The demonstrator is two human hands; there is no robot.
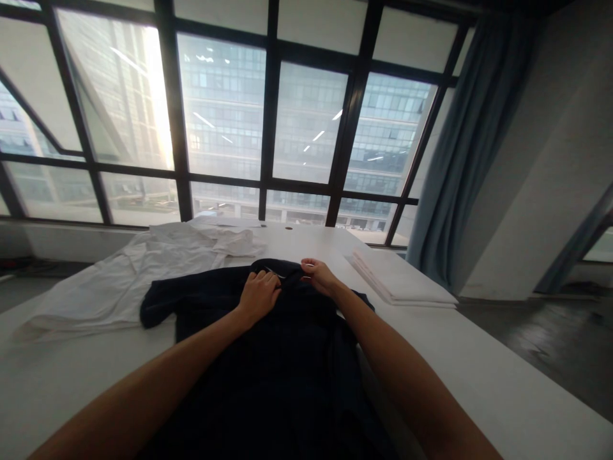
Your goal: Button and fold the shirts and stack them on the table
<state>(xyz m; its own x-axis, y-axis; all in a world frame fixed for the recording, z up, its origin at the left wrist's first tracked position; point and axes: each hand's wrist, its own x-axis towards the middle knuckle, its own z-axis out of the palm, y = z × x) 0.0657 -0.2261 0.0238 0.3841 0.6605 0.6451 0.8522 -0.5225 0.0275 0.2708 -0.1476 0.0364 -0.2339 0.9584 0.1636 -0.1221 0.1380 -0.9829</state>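
A dark navy shirt (211, 291) lies spread on the white table, its collar end toward the window and one sleeve reaching left. My left hand (260, 295) is closed on the cloth at the collar, fingers curled over its edge. Just to the right, my right hand (320, 275) pinches the other part of the collar between thumb and fingers. Between the two hands a small pale patch shows inside the neck opening. The shirt's lower part is very dark, so its folds are hard to make out.
Crumpled white garments (124, 275) cover the left side of the white table (479, 370). A folded stack of white cloth (405, 278) sits at the right edge. Beyond the table are framed windows (220, 108) and a blue curtain (460, 160).
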